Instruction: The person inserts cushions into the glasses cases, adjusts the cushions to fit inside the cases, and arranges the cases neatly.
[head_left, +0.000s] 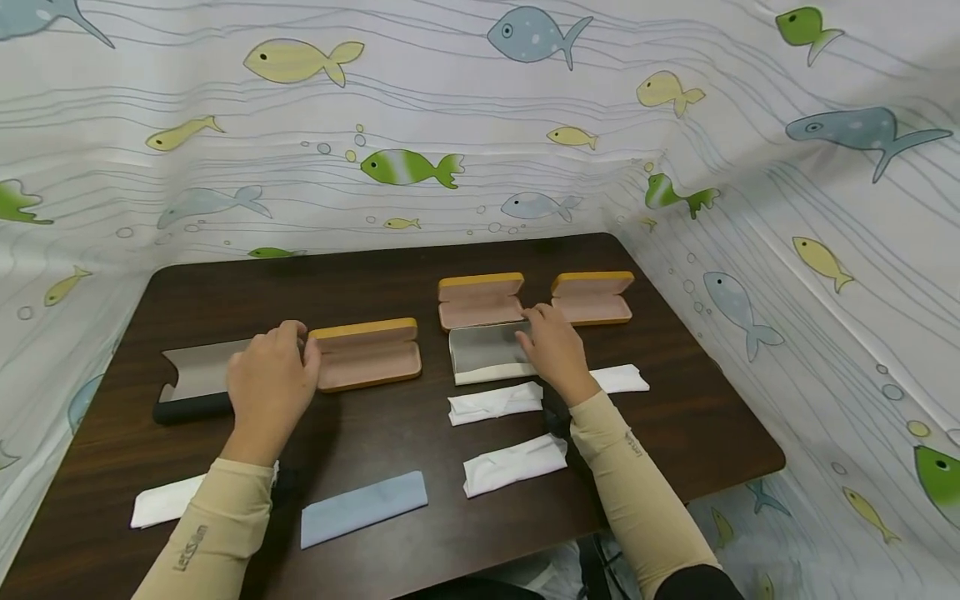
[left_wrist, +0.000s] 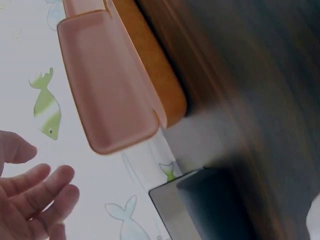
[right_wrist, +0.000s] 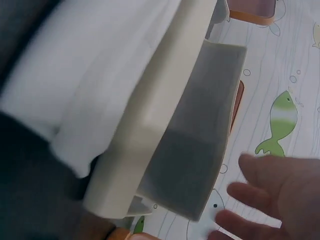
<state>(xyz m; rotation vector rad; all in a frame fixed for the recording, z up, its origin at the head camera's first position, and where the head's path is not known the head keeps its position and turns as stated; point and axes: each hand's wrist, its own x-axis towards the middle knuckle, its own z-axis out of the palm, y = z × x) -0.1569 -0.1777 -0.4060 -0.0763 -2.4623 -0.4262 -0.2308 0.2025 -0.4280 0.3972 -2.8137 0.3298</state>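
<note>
- A dark table (head_left: 375,437) is spread with five cases, all opened; the step in hand, it is judged, is the handling of these cases with their lids raised.
- Over them, two hands are held out: the left hand (head_left: 272,379) is loosely opened, fingers bent a little, nothing gripped; the right hand (head_left: 558,350) is relaxed too, fingers parted, nothing grasped.
- On the left, the dark case (head_left: 206,367) is partly hidden by the left hand; its base would best be steadied before the lid is moved, lest the whole case be skidded.
- Just right of that hand, the near orange case (head_left: 367,358) is placed, pink lining shown; in the left wrist view it is seen apart from the fingers.
- Over to the right, the cream case (head_left: 491,350) is overlapped at its right end by the right hand; whether it is touched cannot be told. Its lid should be taken by the edge, the hinge never forced.
- Beyond, the back left orange case (head_left: 480,310) and the back right orange case (head_left: 597,307) should not be knocked.
- Nearer the front, a blue cloth (head_left: 363,508) and white cloths (head_left: 516,465) are laid flat.
</note>
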